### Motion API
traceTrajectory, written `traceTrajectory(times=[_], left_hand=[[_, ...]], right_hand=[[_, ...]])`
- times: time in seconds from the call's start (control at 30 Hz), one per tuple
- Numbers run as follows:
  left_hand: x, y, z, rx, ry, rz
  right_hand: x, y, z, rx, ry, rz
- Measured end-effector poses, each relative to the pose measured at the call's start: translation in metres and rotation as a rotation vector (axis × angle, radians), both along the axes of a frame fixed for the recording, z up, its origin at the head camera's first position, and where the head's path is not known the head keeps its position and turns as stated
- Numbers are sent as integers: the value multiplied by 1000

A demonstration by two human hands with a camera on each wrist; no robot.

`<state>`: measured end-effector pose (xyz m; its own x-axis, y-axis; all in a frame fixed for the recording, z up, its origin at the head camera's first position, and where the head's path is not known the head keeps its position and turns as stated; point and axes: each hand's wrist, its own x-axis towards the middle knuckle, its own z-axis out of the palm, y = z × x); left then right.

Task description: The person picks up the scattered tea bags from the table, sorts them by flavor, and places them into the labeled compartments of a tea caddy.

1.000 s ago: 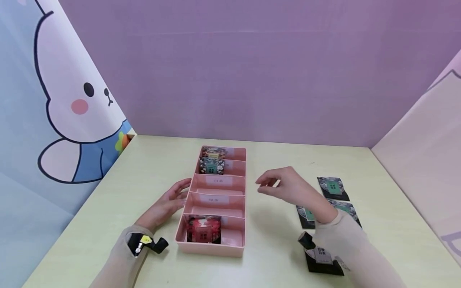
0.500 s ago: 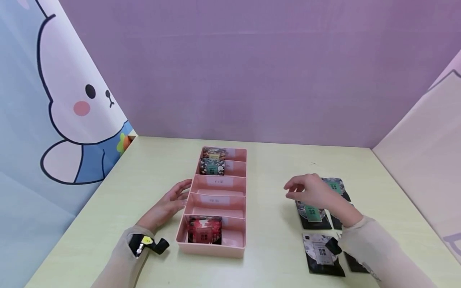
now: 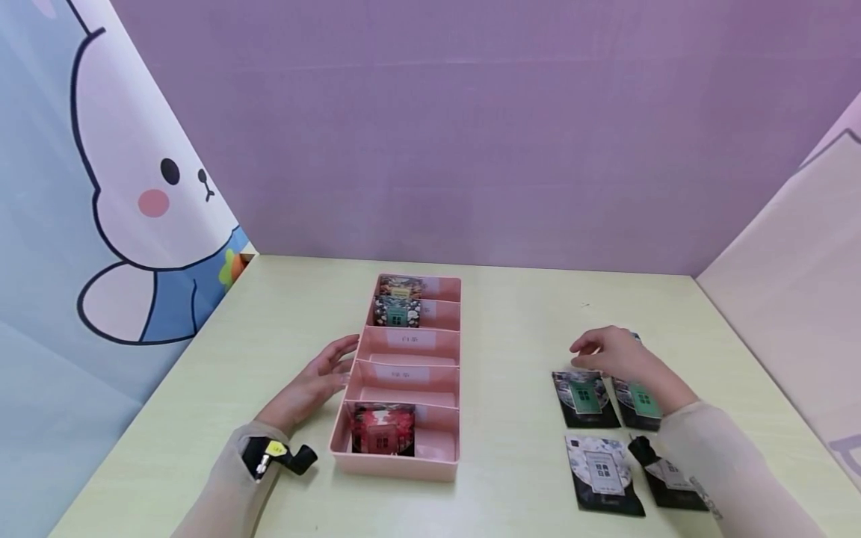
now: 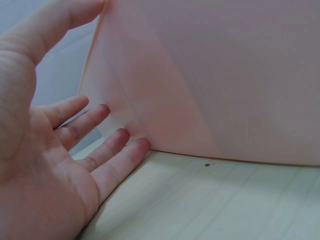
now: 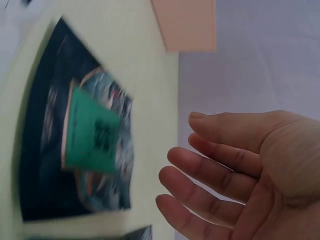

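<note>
A long pink divided box [image 3: 397, 469] stands in the middle of the table. My left hand [image 3: 316, 385] lies along its left side; in the left wrist view the fingertips [image 4: 142, 145] meet the wall and the thumb reaches the rim. My right hand [image 3: 615, 355] hovers over the sachets on the right, holding nothing, with loosely bent fingers. Just below it lies a black sachet with a green label [image 3: 585, 398], close in the right wrist view too. Another green-labelled sachet [image 3: 644, 409] is beside it, and one behind is mostly hidden by the hand.
Nearer the front lie a white-labelled sachet [image 3: 605, 474] and a similar sachet [image 3: 673, 478] partly under the right sleeve. In the box, a red packet [image 3: 383, 430] occupies the front compartment; a dark floral packet [image 3: 397, 311] and an orange-toned packet [image 3: 400, 286] sit in the back ones.
My right hand has moved right, away from beside the box to above the sachets, uncovering the front ones. The left hand and the box stay put.
</note>
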<state>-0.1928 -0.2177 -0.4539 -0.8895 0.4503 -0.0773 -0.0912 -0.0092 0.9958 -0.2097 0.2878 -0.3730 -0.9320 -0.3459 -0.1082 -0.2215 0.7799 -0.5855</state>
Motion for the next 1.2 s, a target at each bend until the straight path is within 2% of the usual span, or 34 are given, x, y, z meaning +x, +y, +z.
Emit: traceTrajectory(times=[0.33, 0.67, 0.93, 1.2], left_hand=[[0, 0, -1, -17, -13, 16], [-1, 1, 0, -12, -3, 8], [-1, 0, -1, -11, -8, 12], [-2, 1, -1, -22, -5, 15]], right_hand=[[-9, 25, -14, -7, -113, -86], [-17, 35, -27, -116, -222, -123], [-20, 33, -35, -160, -229, -90], [-23, 33, -38, -141, -243, -69]])
